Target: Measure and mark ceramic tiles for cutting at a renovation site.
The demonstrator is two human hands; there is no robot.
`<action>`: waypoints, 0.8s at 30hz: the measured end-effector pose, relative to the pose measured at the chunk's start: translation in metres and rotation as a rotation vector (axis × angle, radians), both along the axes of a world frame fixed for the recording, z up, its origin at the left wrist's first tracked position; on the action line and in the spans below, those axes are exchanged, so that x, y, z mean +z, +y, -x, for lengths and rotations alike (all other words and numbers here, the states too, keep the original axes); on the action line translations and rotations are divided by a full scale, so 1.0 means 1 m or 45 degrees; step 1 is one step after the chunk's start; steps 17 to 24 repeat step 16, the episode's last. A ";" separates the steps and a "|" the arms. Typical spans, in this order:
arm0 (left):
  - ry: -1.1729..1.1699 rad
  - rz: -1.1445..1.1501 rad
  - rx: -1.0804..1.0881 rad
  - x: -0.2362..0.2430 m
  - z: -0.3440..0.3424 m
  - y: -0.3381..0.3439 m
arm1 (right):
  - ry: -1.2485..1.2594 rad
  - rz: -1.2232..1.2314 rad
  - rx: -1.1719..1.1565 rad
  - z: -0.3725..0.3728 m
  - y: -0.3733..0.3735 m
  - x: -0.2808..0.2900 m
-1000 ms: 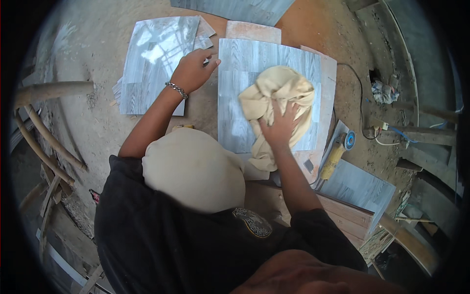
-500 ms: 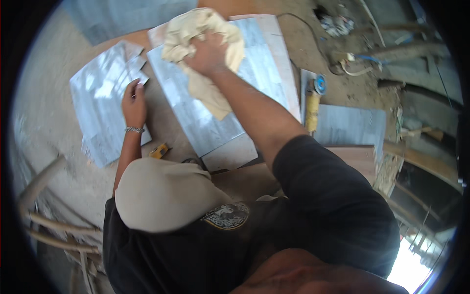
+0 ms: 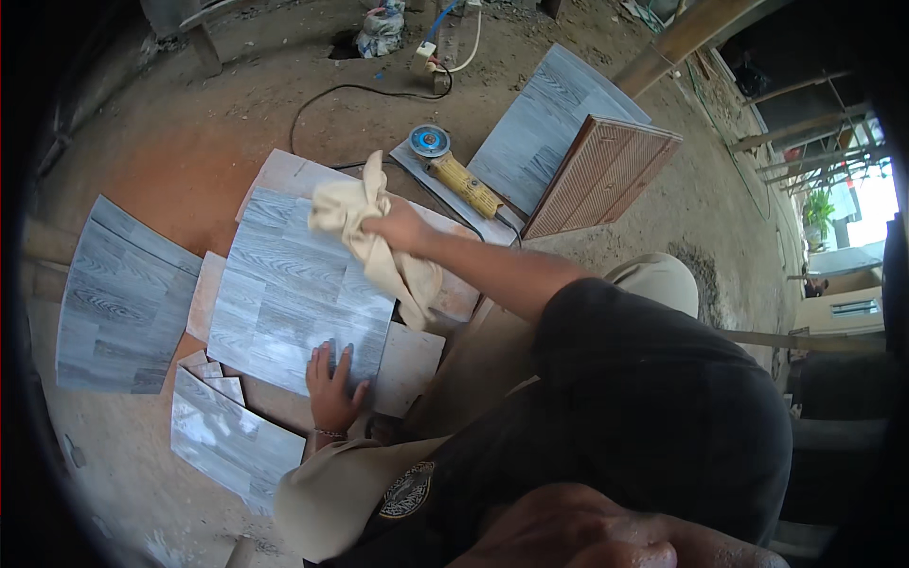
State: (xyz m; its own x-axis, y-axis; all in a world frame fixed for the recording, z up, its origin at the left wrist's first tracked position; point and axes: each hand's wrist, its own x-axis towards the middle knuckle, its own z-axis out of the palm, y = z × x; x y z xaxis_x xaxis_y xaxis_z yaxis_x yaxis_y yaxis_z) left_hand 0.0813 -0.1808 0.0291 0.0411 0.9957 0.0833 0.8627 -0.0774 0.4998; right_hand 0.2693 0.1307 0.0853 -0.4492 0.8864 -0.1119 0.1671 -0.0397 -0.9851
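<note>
A cream cloth [image 3: 367, 213] is bunched in my right hand [image 3: 400, 227], its lower end hanging over the right edge of a grey wood-patterned tile [image 3: 275, 284]. My left hand [image 3: 331, 390] rests with spread fingers on that tile's near edge. Under the tile lie paler tiles, one showing its bare surface [image 3: 407, 364] beside my left hand. A cut tile [image 3: 232, 440] with a notched corner lies to the near left, with small tile offcuts [image 3: 213, 374] at its far end.
An angle grinder [image 3: 464, 185] with yellow body and blue disc lies on a tile strip beyond my right arm. Its black cord [image 3: 365, 90] runs to a socket [image 3: 423, 57]. A brown tile [image 3: 601, 180] leans upright near another grey tile [image 3: 549, 123]. One more grey tile [image 3: 123, 293] lies far left.
My left hand has moved from the cut tile onto the middle tile's near edge. My right hand has shifted to that tile's right side with the cloth bunched tighter. The view has turned right.
</note>
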 end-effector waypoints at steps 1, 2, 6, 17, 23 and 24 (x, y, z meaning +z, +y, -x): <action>0.092 0.087 -0.020 -0.010 -0.014 -0.001 | -0.101 0.052 -0.063 -0.008 0.038 0.027; 0.106 0.078 -0.044 -0.014 -0.018 0.001 | -0.126 -0.038 -0.126 -0.022 0.070 0.055; 0.303 0.097 -0.040 -0.015 -0.022 -0.003 | -0.103 -0.535 -0.105 -0.113 0.130 0.220; 0.170 -0.057 0.091 -0.029 0.005 -0.023 | -1.354 -1.204 -0.342 -0.379 0.177 0.244; 0.170 -0.057 0.091 -0.029 0.005 -0.023 | -1.354 -1.204 -0.342 -0.379 0.177 0.244; 0.170 -0.057 0.091 -0.029 0.005 -0.023 | -1.354 -1.204 -0.342 -0.379 0.177 0.244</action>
